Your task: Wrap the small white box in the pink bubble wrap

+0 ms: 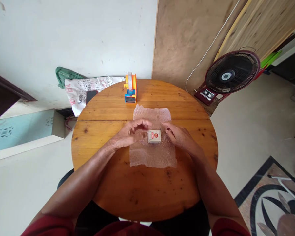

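A small pale box (154,136) with a red round mark and red lettering sits on a sheet of clear bubble wrap (152,157), which lies flat on the round wooden table. At the box's left side is my left hand (135,132), its fingers curved and its thumb apart from them. The left thumb tip comes close to the box; whether it touches I cannot tell. My right hand (178,135) hovers over the wrap just right of the box, fingers bent and thumb a little apart. Nothing shows in either hand.
An orange and blue tape dispenser (130,90) stands near the far edge of the wooden table (108,108). Behind the table's far left edge lies a printed white sack (78,93). A dark red fan (228,75) stands beyond the table on the right.
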Motion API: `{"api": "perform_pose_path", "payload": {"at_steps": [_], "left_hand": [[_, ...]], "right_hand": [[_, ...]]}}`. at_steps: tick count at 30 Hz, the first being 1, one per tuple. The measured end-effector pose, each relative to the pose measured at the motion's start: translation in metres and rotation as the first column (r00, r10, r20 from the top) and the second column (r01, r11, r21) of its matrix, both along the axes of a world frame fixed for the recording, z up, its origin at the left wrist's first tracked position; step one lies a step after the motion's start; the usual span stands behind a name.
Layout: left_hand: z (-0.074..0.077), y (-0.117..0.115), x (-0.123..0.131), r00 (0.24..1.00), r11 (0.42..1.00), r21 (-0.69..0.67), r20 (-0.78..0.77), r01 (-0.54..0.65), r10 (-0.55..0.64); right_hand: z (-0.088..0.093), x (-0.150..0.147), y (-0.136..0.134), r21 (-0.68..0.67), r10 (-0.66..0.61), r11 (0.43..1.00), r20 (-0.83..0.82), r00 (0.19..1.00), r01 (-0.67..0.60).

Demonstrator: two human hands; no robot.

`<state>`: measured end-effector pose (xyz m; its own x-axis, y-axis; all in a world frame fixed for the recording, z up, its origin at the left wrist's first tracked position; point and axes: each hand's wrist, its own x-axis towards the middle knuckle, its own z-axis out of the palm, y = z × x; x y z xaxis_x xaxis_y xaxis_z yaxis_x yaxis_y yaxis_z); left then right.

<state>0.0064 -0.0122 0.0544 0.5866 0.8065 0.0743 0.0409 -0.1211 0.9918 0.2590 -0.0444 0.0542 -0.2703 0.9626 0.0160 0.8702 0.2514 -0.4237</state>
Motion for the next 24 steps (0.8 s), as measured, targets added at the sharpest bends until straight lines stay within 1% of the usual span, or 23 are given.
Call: {"api": "perform_pose_path", "payload": {"at_steps": [2,5,8,10,12,15,17,20,22,24], "left_hand": [[-0.003,-0.002,0.003,1.000,0.999,0.045,0.001,0.009,-0.009],[-0.011,-0.005,0.008,0.993,0.991,0.077,-0.053,0.107,-0.103],[-0.023,-0.004,0.013,0.973,0.966,0.166,-0.152,0.197,-0.173],[-0.030,-0.002,0.016,0.960,0.939,0.263,-0.227,0.220,-0.161],[-0.038,0.001,0.019,0.956,0.905,0.370,-0.270,0.211,-0.113],[-0.046,0.003,0.022,0.958,0.872,0.449,-0.279,0.196,-0.072],[-0.049,0.004,0.023,0.958,0.871,0.456,-0.281,0.183,-0.054],[-0.053,0.006,0.024,0.956,0.871,0.457,-0.291,0.178,-0.043],[-0.056,0.008,0.024,0.952,0.868,0.460,-0.303,0.187,-0.044],[-0.058,0.010,0.024,0.947,0.859,0.475,-0.319,0.192,-0.035]], "right_hand": [[0.000,-0.001,-0.001,0.018,0.008,1.000,-0.017,1.000,-0.007],[0.001,-0.002,-0.003,0.040,0.054,0.998,-0.079,0.995,-0.051],[0.006,-0.005,-0.007,0.010,0.087,0.996,-0.172,0.981,-0.086],[0.012,-0.008,-0.010,-0.037,0.086,0.995,-0.237,0.968,-0.097],[0.017,-0.011,-0.014,-0.085,0.089,0.990,-0.264,0.961,-0.115],[0.019,-0.017,-0.018,-0.097,0.114,0.986,-0.187,0.976,-0.134],[0.015,-0.022,-0.018,-0.052,0.142,0.987,-0.124,0.982,-0.150],[0.006,-0.026,-0.014,0.011,0.168,0.986,-0.106,0.980,-0.168],[0.002,-0.025,-0.012,-0.005,0.147,0.989,-0.094,0.985,-0.148],[0.003,-0.021,-0.011,-0.033,0.089,0.995,-0.062,0.994,-0.091]]}}
